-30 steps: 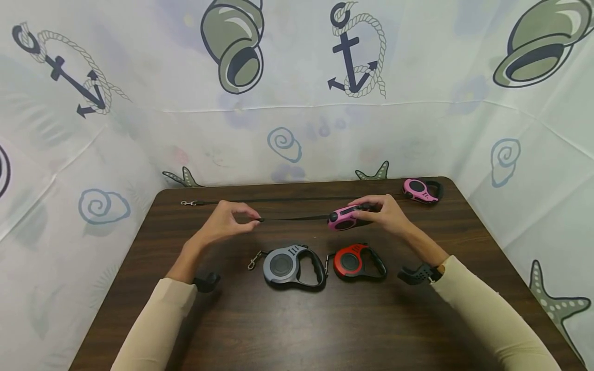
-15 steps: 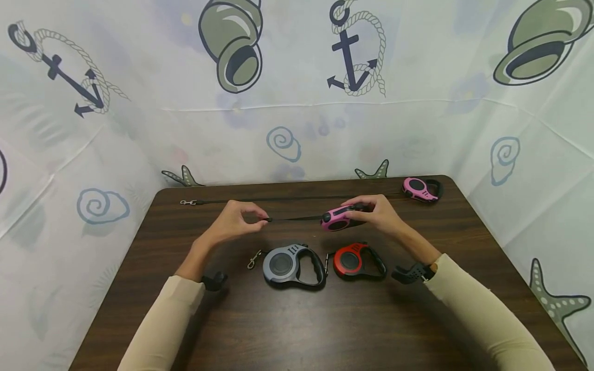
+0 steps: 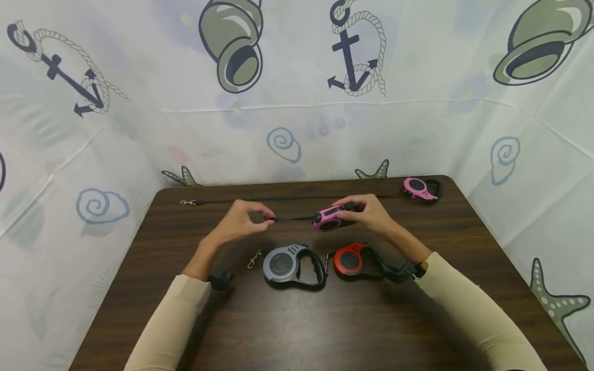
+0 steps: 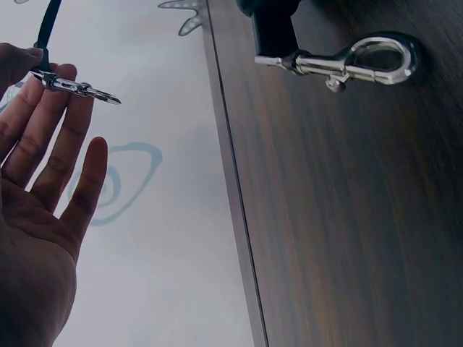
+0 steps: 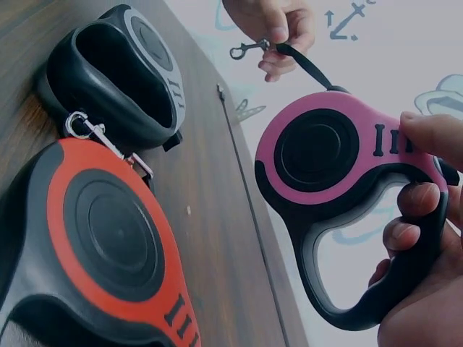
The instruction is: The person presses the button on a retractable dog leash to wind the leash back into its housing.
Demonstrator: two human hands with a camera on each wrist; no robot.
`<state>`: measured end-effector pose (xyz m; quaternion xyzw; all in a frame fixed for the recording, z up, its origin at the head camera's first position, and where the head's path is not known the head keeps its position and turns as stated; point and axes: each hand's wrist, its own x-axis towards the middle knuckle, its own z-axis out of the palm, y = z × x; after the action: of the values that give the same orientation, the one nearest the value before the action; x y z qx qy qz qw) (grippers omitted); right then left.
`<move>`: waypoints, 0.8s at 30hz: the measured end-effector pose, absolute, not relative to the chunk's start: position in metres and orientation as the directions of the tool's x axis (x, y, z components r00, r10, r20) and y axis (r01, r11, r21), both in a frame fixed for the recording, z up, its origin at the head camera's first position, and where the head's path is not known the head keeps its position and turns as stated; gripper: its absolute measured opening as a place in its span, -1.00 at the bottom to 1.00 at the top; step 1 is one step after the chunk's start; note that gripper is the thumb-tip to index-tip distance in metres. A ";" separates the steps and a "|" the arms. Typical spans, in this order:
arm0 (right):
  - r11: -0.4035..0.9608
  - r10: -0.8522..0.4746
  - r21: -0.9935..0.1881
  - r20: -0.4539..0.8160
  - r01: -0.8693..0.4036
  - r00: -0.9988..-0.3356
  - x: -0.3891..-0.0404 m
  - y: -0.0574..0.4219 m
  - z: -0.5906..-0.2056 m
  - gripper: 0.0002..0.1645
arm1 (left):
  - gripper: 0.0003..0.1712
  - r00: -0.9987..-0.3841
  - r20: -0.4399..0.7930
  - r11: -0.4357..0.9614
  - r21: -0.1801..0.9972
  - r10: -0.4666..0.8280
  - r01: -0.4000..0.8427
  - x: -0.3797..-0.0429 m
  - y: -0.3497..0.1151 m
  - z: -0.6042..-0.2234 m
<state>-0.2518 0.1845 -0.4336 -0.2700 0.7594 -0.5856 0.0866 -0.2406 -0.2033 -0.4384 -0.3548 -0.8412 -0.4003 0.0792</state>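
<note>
My right hand (image 3: 366, 212) grips the black handle of a pink retractable dog leash (image 5: 311, 148), fingers curled through its loop and thumb on top of the casing. From that casing a short black strap (image 3: 297, 219) runs across to my left hand (image 3: 243, 221). There, thumb and fingertips pinch the strap's end beside its metal snap hook (image 4: 79, 88), while the other fingers stay extended. Both hands are above the table. Below them lie a grey retractable leash (image 3: 281, 264) and a red one (image 3: 348, 260), side by side.
At the back right of the brown table (image 3: 297, 330) rests a second pink leash (image 3: 419, 189). Its long black strap (image 3: 278, 199) stretches along the far edge to a snap hook (image 3: 189, 202) at left. The grey leash's snap hook (image 3: 253, 260) points left. A patterned cloth (image 3: 297, 77) hangs behind.
My right hand has moved left with the pink leash, and my left hand has shifted slightly right. The strap between them is shorter. The leashes on the table have stayed put.
</note>
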 end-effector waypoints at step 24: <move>0.149 -0.534 -0.932 0.205 -0.330 -0.820 -0.253 0.155 -0.436 -0.65 | -0.86 -0.742 0.362 0.403 0.663 0.564 0.630 -0.241 -0.178 -0.439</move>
<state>-0.2531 0.1551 -0.4356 -0.2870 0.7528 -0.5859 0.0873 -0.2415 -0.1785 -0.4385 -0.3569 -0.8367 -0.4134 0.0401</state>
